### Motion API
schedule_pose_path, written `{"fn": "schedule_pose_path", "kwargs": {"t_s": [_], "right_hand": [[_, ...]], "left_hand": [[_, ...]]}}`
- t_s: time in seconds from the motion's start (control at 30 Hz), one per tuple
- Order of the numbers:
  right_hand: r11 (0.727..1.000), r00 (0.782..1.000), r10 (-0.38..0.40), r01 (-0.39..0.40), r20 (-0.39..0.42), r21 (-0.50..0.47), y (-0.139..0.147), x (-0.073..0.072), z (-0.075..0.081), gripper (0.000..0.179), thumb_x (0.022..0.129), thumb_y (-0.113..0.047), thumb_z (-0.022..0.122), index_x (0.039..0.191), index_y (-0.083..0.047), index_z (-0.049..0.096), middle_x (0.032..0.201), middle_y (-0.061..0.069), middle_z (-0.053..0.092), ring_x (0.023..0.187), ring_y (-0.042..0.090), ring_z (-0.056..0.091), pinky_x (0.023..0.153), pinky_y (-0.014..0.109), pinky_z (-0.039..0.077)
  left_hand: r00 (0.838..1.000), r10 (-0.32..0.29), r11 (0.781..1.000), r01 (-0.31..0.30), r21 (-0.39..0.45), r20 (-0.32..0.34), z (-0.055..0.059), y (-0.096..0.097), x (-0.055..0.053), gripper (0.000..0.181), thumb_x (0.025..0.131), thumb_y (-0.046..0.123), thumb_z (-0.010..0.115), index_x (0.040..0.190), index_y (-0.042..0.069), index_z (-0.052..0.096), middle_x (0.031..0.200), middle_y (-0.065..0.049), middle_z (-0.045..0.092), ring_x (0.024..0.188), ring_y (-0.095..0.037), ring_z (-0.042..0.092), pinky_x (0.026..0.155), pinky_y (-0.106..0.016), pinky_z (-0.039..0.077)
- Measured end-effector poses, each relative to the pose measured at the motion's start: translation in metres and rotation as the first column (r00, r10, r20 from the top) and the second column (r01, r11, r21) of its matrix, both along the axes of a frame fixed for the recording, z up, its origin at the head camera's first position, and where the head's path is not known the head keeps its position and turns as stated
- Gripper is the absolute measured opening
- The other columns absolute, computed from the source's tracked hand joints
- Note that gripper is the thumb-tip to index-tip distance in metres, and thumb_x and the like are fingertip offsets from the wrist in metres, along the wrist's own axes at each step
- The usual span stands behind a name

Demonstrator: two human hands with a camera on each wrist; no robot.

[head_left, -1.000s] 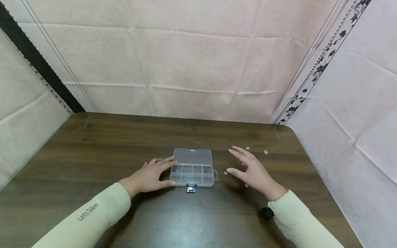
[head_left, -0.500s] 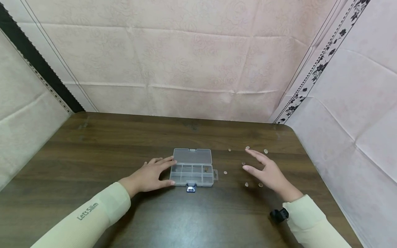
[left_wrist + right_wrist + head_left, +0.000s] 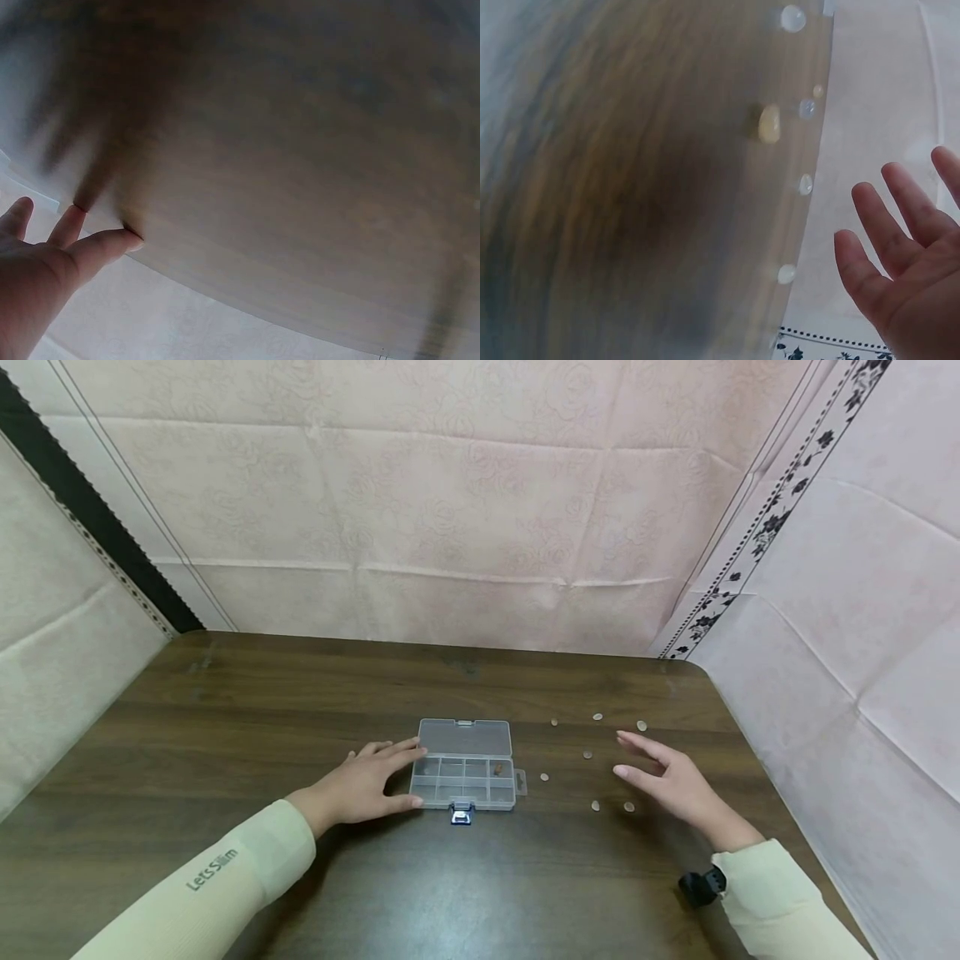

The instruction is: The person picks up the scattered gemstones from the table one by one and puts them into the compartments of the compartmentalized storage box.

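Lying flat near the middle of the desk (image 3: 337, 877): a clear plastic box (image 3: 452, 785), its lid (image 3: 465, 739) laid back on the far side, a blue clasp (image 3: 461, 816) at the near edge, a clear tab (image 3: 521, 782) at the right end. Box divided into small compartments; one brown piece (image 3: 498, 769) is seen in the back row, toward the right end. Left edge of the box is touched by the left hand (image 3: 365, 785), forefinger by the hinge line, thumb at the near corner. Left grip spread wide, fingers mostly straight, nothing enclosed.

To the right of the box, seven small pale pieces (image 3: 587, 755) are scattered, set apart from one another; the closest lies near the tab. From the right wrist, most are seen as whitish, one as yellowish. Right of the scatter, the right hand (image 3: 675, 781) is held raised, thumb and forefinger parted, other fingers loosely extended; right grip slack, nothing held.

Pale sleeves (image 3: 258, 860) are worn on both arms, the left one printed with dark lettering. A black device (image 3: 701, 887) is strapped at the right wrist. Behind the desk, pale patterned cloth (image 3: 450, 527) is hung, creased by folds; a floral band (image 3: 772, 527) is seen at the right.
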State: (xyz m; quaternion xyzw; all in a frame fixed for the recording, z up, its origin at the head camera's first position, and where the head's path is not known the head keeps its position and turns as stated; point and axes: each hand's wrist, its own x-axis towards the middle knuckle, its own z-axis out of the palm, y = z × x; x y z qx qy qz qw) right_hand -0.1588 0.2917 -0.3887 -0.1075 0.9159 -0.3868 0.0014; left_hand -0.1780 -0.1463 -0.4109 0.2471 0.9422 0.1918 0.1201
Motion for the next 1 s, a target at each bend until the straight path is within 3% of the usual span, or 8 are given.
{"fn": "schedule_pose_path", "kwargs": {"t_s": [0.5,1.0], "right_hand": [[0.998,0.998,0.011,-0.014,0.066,0.058,0.015,0.004,-0.011,0.056,0.092,-0.033,0.066,0.137,-0.003,0.053,0.133,0.016,0.059,0.122,0.035,0.053,0.096,0.052,0.044],[0.989,0.999,0.039,-0.044,0.036,0.141,0.018,0.010,-0.020,0.050,0.086,-0.031,0.073,0.126,-0.004,0.063,0.122,0.014,0.065,0.111,0.031,0.061,0.088,0.044,0.049]], "left_hand": [[1.000,0.009,1.000,-0.009,-0.006,-0.002,-0.001,-0.001,-0.001,0.077,0.085,0.063,0.059,0.149,0.024,0.039,0.158,0.000,0.028,0.139,-0.043,0.027,0.100,-0.076,0.019],[1.000,0.008,1.000,-0.008,-0.006,-0.008,-0.002,-0.001,-0.002,0.077,0.085,0.064,0.058,0.149,0.025,0.039,0.158,0.000,0.028,0.139,-0.042,0.028,0.100,-0.076,0.019]]}}
